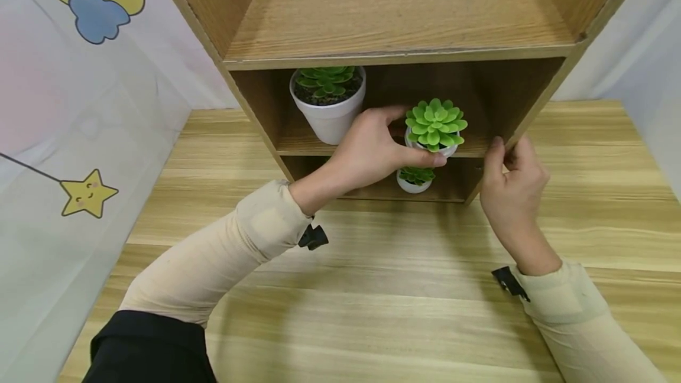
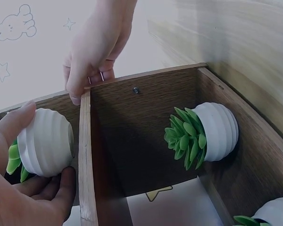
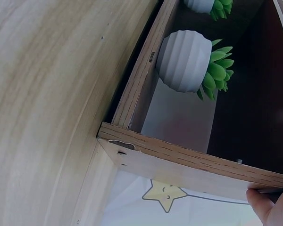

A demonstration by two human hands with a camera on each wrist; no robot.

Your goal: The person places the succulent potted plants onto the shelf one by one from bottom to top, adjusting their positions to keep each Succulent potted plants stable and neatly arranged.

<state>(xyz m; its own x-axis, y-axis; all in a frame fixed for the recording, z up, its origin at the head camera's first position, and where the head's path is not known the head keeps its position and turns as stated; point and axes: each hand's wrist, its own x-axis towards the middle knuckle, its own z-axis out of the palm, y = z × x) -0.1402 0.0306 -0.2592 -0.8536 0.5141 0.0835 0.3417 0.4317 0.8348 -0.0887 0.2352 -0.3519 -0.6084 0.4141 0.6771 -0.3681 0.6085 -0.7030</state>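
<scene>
My left hand [image 1: 367, 149] grips a small succulent [image 1: 436, 123] by its ribbed white pot [image 2: 47, 141], thumb on one side and fingers on the other. It holds the plant at the front of the middle compartment of a wooden shelf unit [image 1: 409, 28]. My right hand [image 1: 513, 188] pinches the front edge of the unit's right side panel, its thumb at the edge and fingers bent around the outside. Below the held plant, a second small succulent [image 1: 415, 177] stands in the bottom compartment, upright in its white pot [image 3: 184, 61].
A larger white pot [image 1: 331, 120] with a succulent stands at the left of the middle compartment. Another white pot [image 2: 276, 213] shows in the bottom compartment. The unit stands on a wood-grain surface [image 1: 372, 288], with a printed cloth [image 1: 42, 105] hanging at the left.
</scene>
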